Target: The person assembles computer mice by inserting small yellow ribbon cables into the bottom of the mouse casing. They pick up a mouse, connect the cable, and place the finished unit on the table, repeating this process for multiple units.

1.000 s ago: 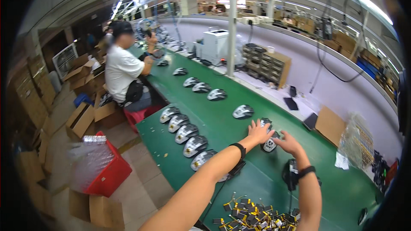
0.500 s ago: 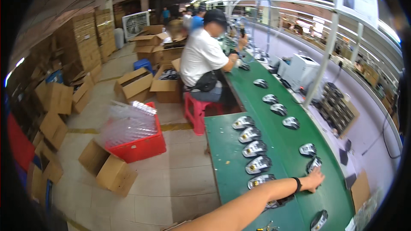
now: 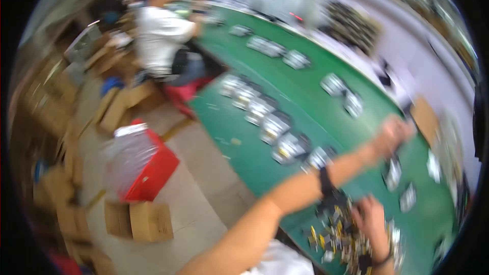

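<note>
My left arm reaches across the green workbench, and my left hand (image 3: 395, 133) is above the conveyor-like far strip, its fingers smeared by motion. A silver and black mouse-shaped shell (image 3: 392, 174) lies just below that hand. A similar shell (image 3: 407, 197) sits nearer to me. Two more shells (image 3: 333, 84) (image 3: 352, 103) stand farther along the strip. My right hand (image 3: 370, 216) is over a heap of small yellow, silver and dark parts (image 3: 331, 237) at the bench's near end. Blur hides whether its fingers hold any of them.
A row of similar shells (image 3: 275, 127) runs along the bench's left side. A co-worker in a white shirt (image 3: 165, 35) sits at its far left. On the floor are a red crate (image 3: 153, 168) with clear plastic and cardboard boxes (image 3: 150, 221). A cardboard piece (image 3: 424, 119) stands at the right edge.
The view has swung right and down. My left hand has left the shell it was touching and moved along the strip toward me. My right hand and the heap have come into view.
</note>
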Demonstrator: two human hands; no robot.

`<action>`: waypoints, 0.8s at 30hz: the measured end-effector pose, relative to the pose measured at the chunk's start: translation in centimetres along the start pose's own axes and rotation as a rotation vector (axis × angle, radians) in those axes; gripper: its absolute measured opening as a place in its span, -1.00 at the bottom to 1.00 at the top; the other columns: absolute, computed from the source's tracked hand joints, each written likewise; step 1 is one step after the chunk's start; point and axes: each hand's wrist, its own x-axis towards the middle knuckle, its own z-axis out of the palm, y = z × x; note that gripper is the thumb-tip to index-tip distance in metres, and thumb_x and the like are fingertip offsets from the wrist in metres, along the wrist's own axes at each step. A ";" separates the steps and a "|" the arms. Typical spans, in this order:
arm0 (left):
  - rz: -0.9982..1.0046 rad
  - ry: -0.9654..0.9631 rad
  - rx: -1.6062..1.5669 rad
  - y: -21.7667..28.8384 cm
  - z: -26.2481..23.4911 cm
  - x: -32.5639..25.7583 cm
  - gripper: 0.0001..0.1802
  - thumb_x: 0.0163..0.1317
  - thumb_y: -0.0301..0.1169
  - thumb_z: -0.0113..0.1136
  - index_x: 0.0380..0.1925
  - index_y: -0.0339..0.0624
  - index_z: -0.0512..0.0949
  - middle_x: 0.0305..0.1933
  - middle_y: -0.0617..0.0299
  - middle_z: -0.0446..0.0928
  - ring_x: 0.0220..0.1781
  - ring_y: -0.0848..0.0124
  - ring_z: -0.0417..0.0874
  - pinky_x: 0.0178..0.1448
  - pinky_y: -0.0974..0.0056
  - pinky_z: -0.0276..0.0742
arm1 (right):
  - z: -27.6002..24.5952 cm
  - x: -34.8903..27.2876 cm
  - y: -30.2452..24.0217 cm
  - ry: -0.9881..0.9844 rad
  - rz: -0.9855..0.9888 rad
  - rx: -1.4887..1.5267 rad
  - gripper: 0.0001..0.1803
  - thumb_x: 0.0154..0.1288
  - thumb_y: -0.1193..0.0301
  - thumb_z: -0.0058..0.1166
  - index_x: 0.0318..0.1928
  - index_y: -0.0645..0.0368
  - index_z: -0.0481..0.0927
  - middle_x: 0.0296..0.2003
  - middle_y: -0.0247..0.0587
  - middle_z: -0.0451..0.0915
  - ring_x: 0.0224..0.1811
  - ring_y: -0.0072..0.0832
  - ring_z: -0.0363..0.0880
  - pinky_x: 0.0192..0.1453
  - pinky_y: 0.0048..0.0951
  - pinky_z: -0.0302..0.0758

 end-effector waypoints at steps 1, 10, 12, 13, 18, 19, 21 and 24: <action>-0.140 0.020 -0.136 1.4 -0.3 -0.9 -0.50 0.26 0.00 0.24 -0.04 -0.11 0.38 -0.23 0.16 0.55 -0.31 0.41 0.60 -0.30 0.28 0.56 | -0.8 0.3 -0.2 0.013 0.003 0.041 -0.86 0.10 0.44 0.24 -0.35 0.22 0.59 -0.40 0.00 0.56 -0.28 0.01 0.57 -0.19 -0.13 0.50; -0.467 -0.083 -0.339 3.3 2.5 -2.6 -0.57 0.33 -0.04 0.15 -0.08 -0.17 0.41 -0.21 0.11 0.60 -0.32 0.40 0.66 -0.24 0.17 0.73 | -2.7 -3.4 1.9 0.355 0.352 0.891 -0.81 0.25 0.54 0.12 -0.14 0.30 0.47 -0.29 -0.18 0.66 -0.26 -0.46 0.68 -0.11 -0.46 0.57; -0.465 -0.104 -0.325 3.2 2.9 -2.7 -0.57 0.33 -0.04 0.14 -0.08 -0.18 0.42 -0.21 0.10 0.60 -0.32 0.40 0.67 -0.25 0.18 0.73 | -2.9 -3.8 1.9 0.385 0.402 1.144 -0.75 0.31 0.53 0.09 -0.03 0.26 0.40 -0.33 -0.24 0.63 -0.29 -0.56 0.65 -0.19 -0.55 0.54; -0.472 -0.128 -0.341 3.0 3.2 -3.0 -0.56 0.34 -0.04 0.14 -0.07 -0.19 0.42 -0.21 0.09 0.61 -0.32 0.40 0.67 -0.25 0.18 0.74 | -3.3 -4.3 2.1 0.429 0.454 1.138 -0.74 0.33 0.53 0.07 -0.01 0.25 0.39 -0.30 -0.20 0.64 -0.33 -0.56 0.64 -0.26 -0.57 0.52; -0.492 -0.201 -0.324 4.0 3.2 -3.7 -0.53 0.35 -0.06 0.11 0.01 -0.22 0.38 -0.14 0.02 0.61 -0.29 0.40 0.69 -0.21 0.18 0.74 | -5.3 -3.3 -0.4 0.757 0.458 1.137 -0.62 0.37 0.54 0.05 0.15 0.19 0.32 -0.40 -0.16 0.66 -0.61 -0.70 0.47 -0.60 -0.71 0.30; -0.485 -0.212 -0.319 4.2 3.3 -3.8 -0.52 0.36 -0.06 0.10 0.03 -0.23 0.38 -0.12 0.01 0.61 -0.29 0.40 0.69 -0.20 0.18 0.74 | -5.7 -3.2 -0.5 0.741 0.462 1.107 -0.62 0.38 0.54 0.05 0.16 0.19 0.31 -0.44 -0.16 0.65 -0.67 -0.72 0.43 -0.64 -0.72 0.26; -0.470 -0.245 -0.316 4.4 3.6 -4.1 -0.50 0.35 -0.09 0.09 0.08 -0.25 0.35 -0.06 -0.05 0.59 -0.23 0.31 0.70 -0.19 0.18 0.74 | -6.1 -2.8 -1.0 0.784 0.469 0.968 -0.63 0.39 0.52 0.06 0.16 0.19 0.32 -0.57 -0.23 0.62 -0.74 -0.75 0.36 -0.66 -0.70 0.23; -0.427 -0.310 -0.360 4.9 4.1 -4.2 -0.45 0.34 -0.12 0.11 0.14 -0.29 0.31 -0.02 -0.06 0.56 -0.14 0.25 0.70 -0.13 0.21 0.72 | -6.9 -2.0 -1.5 0.826 0.466 0.851 -0.64 0.38 0.50 0.07 0.15 0.15 0.35 -0.63 -0.28 0.61 -0.70 -0.75 0.42 -0.64 -0.69 0.25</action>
